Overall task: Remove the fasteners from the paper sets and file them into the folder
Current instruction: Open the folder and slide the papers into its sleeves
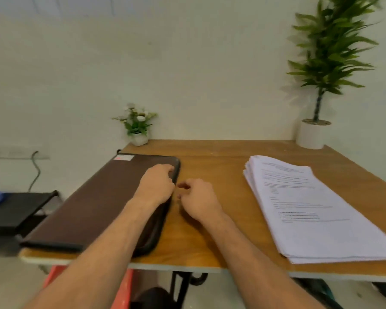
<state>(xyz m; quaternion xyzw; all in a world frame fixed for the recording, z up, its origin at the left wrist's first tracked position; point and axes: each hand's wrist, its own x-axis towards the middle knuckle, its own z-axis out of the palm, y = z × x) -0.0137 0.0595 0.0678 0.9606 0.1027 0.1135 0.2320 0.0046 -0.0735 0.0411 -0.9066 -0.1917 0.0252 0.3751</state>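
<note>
A closed brown zip folder (98,201) lies on the left part of the wooden table (210,241). My left hand (157,186) rests on its right edge, fingers curled over the black zip border near the far corner. My right hand (200,199) hovers just right of the folder over bare wood, fingers loosely curled with nothing visible in them. A thick stack of printed paper sets (316,208) lies on the right side of the table, well apart from both hands. No fasteners can be made out on the stack.
A small flower pot (138,128) stands at the back by the folder. A tall plant in a white pot (312,133) stands at the back right corner. A black stand (16,208) sits left of the table, a red stool (120,291) below.
</note>
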